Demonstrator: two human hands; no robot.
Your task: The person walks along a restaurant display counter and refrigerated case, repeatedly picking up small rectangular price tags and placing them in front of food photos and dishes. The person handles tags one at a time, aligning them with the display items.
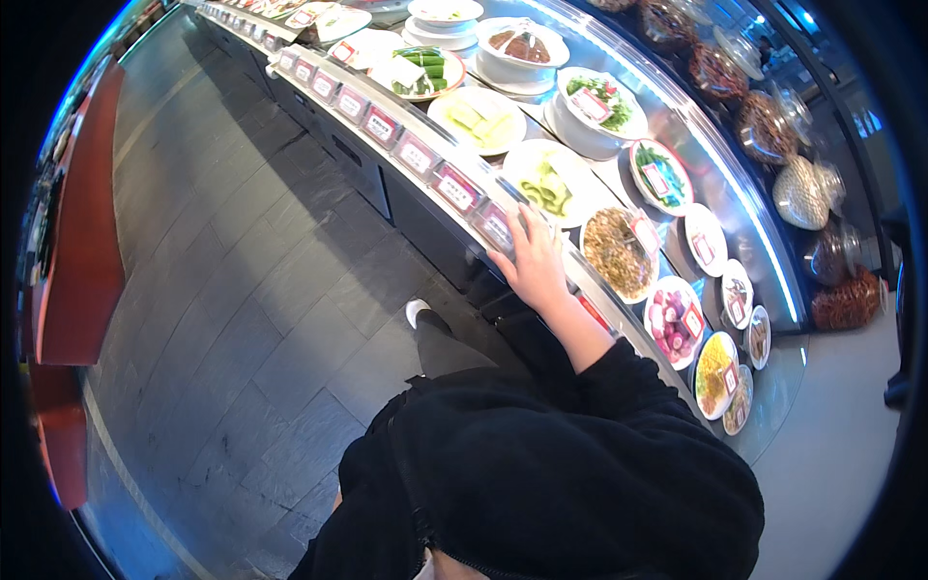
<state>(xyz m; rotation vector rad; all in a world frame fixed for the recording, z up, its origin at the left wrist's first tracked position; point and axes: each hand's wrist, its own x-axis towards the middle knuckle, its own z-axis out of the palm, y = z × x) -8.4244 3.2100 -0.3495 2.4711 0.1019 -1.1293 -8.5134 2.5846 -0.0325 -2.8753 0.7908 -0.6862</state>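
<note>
My right hand (pixel 533 257) lies with spread fingers on the front rail of a lit food display counter, its fingertips over a label holder (pixel 495 221). It grasps nothing. Just past the fingers is a plate of sliced green vegetable (pixel 549 185). Beside the hand, behind the rail, stands a bowl of chopped brownish food (pixel 616 254) with a card on it. A plate of purple-red onions or similar bulbs (pixel 670 324) is near my forearm. My left hand is out of view, down past the black sleeve at the lower left.
More plates and white bowls (pixel 594 109) fill the counter. Glass jars of dried goods (pixel 801 192) line its far side. Grey floor tiles (pixel 254 290) run along the left, with a red-brown counter front (pixel 83 239) beyond. My white shoe (pixel 416 312) is near the counter's base.
</note>
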